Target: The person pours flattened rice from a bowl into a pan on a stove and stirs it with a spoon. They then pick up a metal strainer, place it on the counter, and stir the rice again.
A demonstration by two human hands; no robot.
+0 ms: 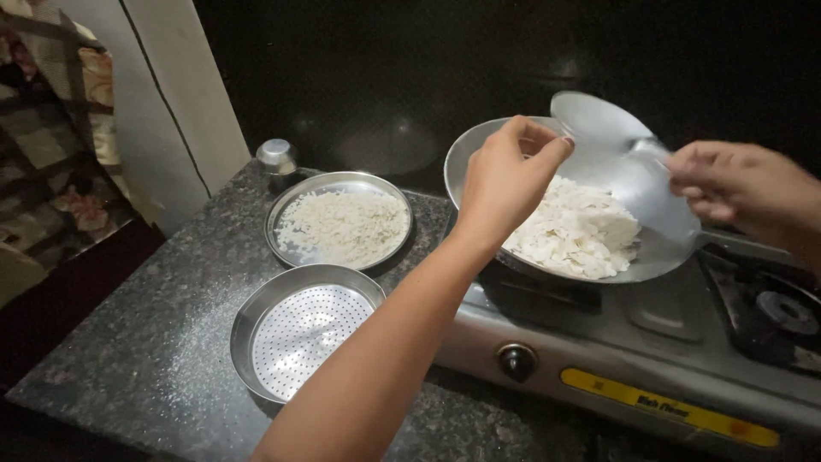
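A wide steel pan [463,153] stands on the stove and holds a heap of white flakes [575,232]. Above it a shiny steel plate [609,128] is tilted and blurred. My left hand [506,181] reaches across from the lower left, and its thumb and fingertips pinch at the plate's left edge. From the right, my right hand [742,190] grips the plate's other edge with curled fingers.
A steel plate of white grains [340,224] and a perforated steel sieve dish [301,332] sit on the speckled stone counter [154,342]. A small steel tumbler [277,161] stands behind them. The gas stove [650,376] has a front knob [516,361] and a free burner [785,311] at right.
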